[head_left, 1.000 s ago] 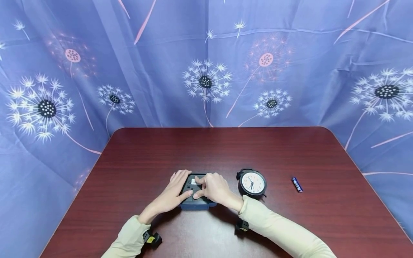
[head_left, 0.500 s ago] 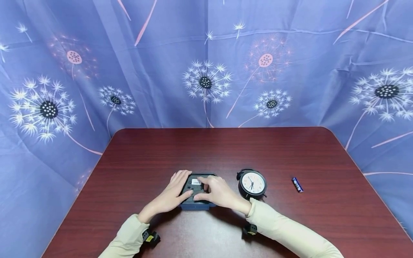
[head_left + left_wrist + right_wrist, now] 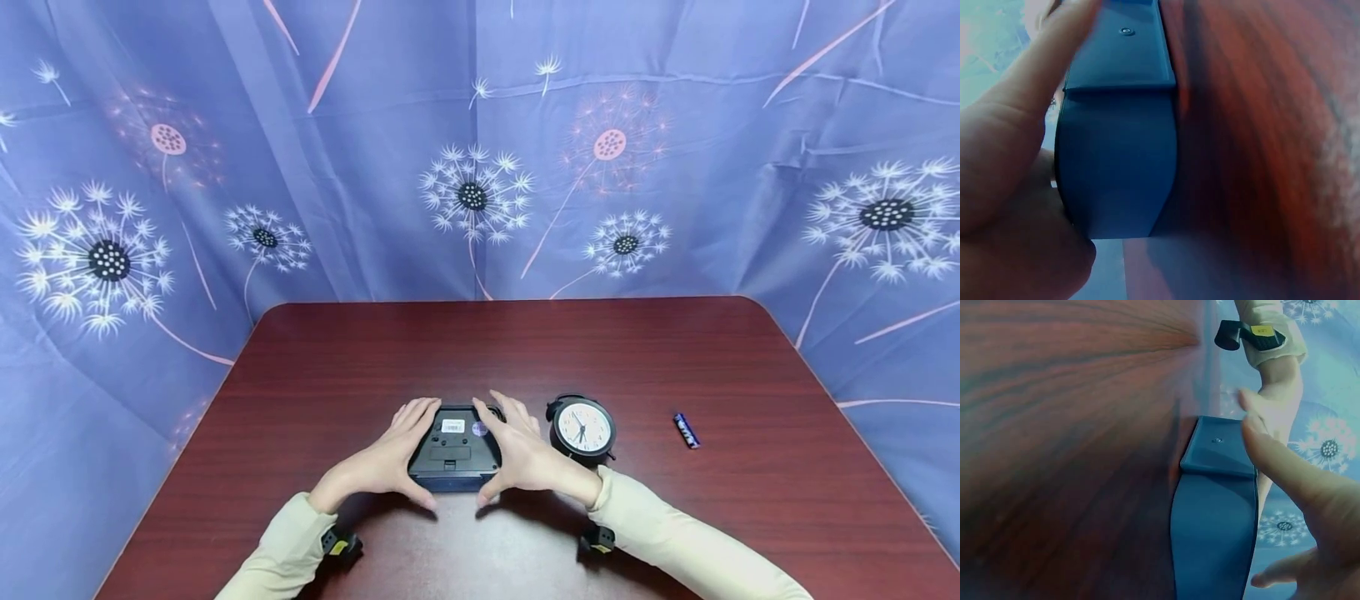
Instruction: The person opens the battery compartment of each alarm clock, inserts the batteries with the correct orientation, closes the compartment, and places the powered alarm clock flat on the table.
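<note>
A dark, box-like device is lying on the worktop between the fingers of two bare hands, its flat back facing up and showing a white label, a round purple sticker and a rectangular cover. The left hand is bracketing the device's left side, fingers reaching along the far left corner and thumb extending past the near edge. The right hand is mirroring it opposite, fingers lying near the far right corner, thumb pointing down by the near one. On both hands the fingers are standing wide of their thumbs; whether each fingertip is touching the casing, the views are not making clear. Between the two thumbs, the device's blue side wall is showing, a small screw sitting in its ledge. Just to the right of the right hand's fingers, a black clock is showing its white dial, while a blue battery is lying farther right, well apart from them. Pale sleeves are covering both arms. Beyond the fingers, the reddish-brown worktop is stretching toward a blue, dandelion-patterned cloth.
</note>
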Demonstrator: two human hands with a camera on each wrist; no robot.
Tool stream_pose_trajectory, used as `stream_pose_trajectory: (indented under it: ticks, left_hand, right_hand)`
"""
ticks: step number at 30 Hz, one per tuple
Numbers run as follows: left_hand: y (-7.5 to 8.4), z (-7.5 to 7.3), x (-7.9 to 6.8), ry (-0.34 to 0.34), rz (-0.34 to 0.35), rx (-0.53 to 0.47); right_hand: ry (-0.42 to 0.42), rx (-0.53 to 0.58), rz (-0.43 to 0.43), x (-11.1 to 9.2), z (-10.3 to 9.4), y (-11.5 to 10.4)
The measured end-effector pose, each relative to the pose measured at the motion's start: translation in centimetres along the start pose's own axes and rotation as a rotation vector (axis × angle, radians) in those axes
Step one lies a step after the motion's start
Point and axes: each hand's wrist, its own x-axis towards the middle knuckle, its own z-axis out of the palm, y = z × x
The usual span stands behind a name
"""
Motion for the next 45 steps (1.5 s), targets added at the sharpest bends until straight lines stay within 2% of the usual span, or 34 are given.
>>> stream_pose_trajectory:
  ticks: [4, 8, 11, 16, 22, 27, 39, 45]
  left_hand:
    - [0.1, 0.0, -0.2, 0.017, -0.037, 0.009]
    - [0.0, 0.0, -0.4, 0.065, -0.063, 0.031]
    - [-0.3, 0.0, -0.5, 0.073, -0.075, 0.036]
    - [-0.5, -0.2, -0.6, 0.073, -0.088, 0.024]
    - [-0.6, -0.2, -0.5, 0.112, -0.068, 0.039]
    - [-0.6, -0.3, -0.4, 0.101, -0.106, 0.019]
    - [0.0, -1.0, -0.5, 0.098, -0.163, -0.025]
    - [0.3, -1.5, -0.5, 0.122, -0.152, -0.039]
  right_hand:
    - [-0.049, 0.015, 0.027, 0.1, 0.1, 0.4]
    - [-0.040, 0.076, 0.082, 0.2, 0.1, 0.7]
    - [-0.043, 0.106, 0.106, 0.3, 0.2, 0.9]
    - [-0.036, 0.093, 0.087, 0.3, 0.2, 1.2]
    - [0.008, 0.095, 0.058, 0.4, 0.1, 1.5]
    - [0.024, 0.104, 0.048, 0.5, 0.2, 1.6]
    - [0.025, 0.131, 0.098, 0.6, -0.5, 1.5]
    - [0.019, 0.153, 0.095, 0.7, -1.1, 1.6]
